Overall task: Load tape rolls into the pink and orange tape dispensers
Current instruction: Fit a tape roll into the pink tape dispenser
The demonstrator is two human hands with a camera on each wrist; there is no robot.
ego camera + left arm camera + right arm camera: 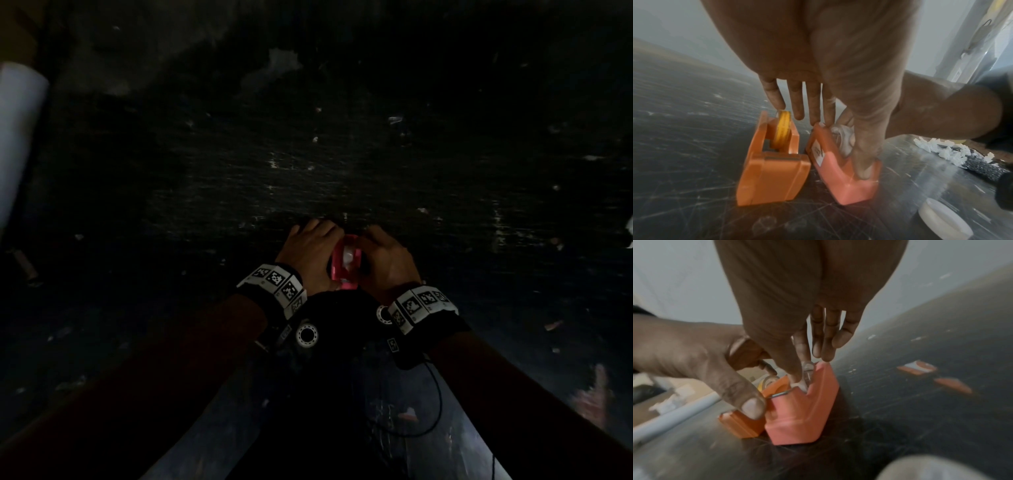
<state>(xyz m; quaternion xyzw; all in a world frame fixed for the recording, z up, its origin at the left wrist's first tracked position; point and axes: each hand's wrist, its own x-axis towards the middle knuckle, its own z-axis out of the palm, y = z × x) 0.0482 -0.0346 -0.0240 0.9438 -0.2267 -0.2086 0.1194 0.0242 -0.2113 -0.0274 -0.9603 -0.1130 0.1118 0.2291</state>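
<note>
While the left hand (pixel 838 78) pinches the pink tape dispenser (pixel 803 410) on the scratched tabletop (pixel 684 146), the right hand (pixel 797 305) thumbs its clear tape roll (pixel 807 371) in; light, slick plastic, best held by the side walls.

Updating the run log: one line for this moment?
orange dispenser: yellow roll seated | pink dispenser: clear roll going in | left hand steadies | right hand inserts
</note>
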